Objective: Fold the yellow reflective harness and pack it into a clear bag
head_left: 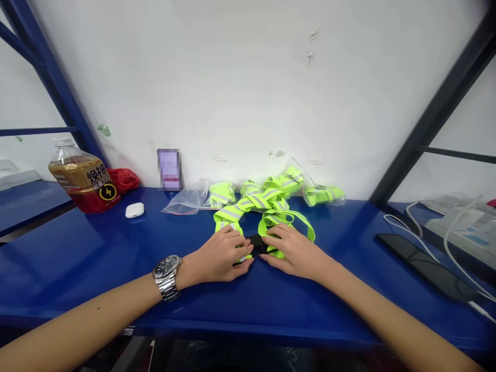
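Note:
A neon yellow-green reflective strap [248, 203] with grey stripes lies twisted and looped on the blue table in front of me. Between my hands is a black buckle-like piece [256, 243], partly covered by fingers. My left hand [225, 253], with a metal watch [167, 271] on its wrist, is closed on the strap at the left side of the black piece. My right hand [292, 251] pinches the strap at the black piece's right side, beneath a loop. Both hands rest close to the tabletop, fingertips a short gap apart.
Bagged reflective straps [323, 194] and a clear zip bag [188, 199] lie along the wall. At left stand a large drink bottle [83, 178], a red bag [123, 179] and a white earphone case [135, 210]. A phone [169, 170] leans on the wall; another phone [422, 266] with cables lies right.

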